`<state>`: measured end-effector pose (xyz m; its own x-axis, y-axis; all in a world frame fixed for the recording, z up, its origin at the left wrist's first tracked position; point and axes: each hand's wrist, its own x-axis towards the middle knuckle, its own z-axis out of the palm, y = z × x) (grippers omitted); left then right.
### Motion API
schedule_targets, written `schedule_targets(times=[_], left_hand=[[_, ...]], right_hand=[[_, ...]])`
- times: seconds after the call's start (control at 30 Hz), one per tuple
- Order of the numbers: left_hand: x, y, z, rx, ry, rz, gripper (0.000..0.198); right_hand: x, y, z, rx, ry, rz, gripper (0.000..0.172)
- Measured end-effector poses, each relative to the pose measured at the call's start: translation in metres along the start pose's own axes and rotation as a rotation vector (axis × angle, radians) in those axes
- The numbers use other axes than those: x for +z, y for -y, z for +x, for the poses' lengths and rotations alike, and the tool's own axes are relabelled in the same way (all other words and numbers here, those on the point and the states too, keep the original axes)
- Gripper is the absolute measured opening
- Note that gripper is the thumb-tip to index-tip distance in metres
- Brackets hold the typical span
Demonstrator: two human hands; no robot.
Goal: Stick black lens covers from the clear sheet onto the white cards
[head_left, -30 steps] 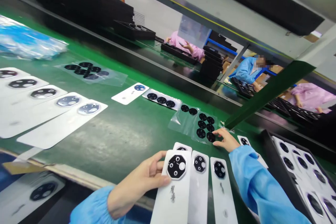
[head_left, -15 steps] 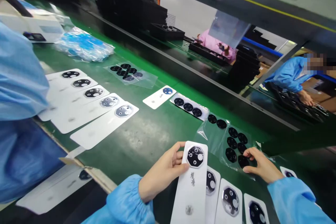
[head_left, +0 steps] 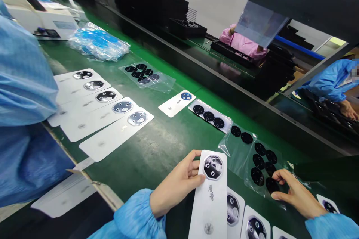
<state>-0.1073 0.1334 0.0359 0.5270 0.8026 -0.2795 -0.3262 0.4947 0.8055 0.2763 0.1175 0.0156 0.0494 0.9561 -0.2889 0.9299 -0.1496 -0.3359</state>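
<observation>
My left hand point(head_left: 179, 183) grips the left edge of a long white panel point(head_left: 210, 205), which has a dark octagonal piece with round holes near its top. My right hand point(head_left: 294, 194) reaches over a clear plastic sheet point(head_left: 266, 170) bearing several black octagonal pieces. Its thumb and forefinger are apart at the lowest right black piece point(head_left: 271, 185); whether they touch it is hard to tell. More white panels point(head_left: 234, 209) with the same kind of piece lie just right of the held one, partly covered by it.
At the left, several white panels point(head_left: 103, 134) overlap beside a co-worker's blue sleeve point(head_left: 25, 67). Farther back lie a clear bag with blue contents point(head_left: 98, 43), another sheet of black pieces point(head_left: 146, 74), a smaller white card point(head_left: 175, 105) and a strip of black pieces point(head_left: 209, 115).
The camera view has shifted, so the table things sit differently in the frame. Both hands keep about the same places relative to the held panel and the plastic sheet.
</observation>
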Motion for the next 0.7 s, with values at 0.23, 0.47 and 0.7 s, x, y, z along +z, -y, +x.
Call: schedule_targets(times=[0.23,0.47,0.7], left_hand=[[-0.002,0.003,-0.001,0.021,0.014,0.013,0.040],[-0.002,0.004,-0.002,0.018,0.013,0.022,0.041],[-0.003,0.003,-0.001,0.020,0.011,0.012,0.044]], right_hand=[[0.002,0.013,-0.007,0.035,-0.085,0.001,0.027],[0.003,0.016,-0.011,0.032,-0.128,-0.017,0.027],[0.008,0.016,-0.016,0.079,-0.153,-0.015,0.033]])
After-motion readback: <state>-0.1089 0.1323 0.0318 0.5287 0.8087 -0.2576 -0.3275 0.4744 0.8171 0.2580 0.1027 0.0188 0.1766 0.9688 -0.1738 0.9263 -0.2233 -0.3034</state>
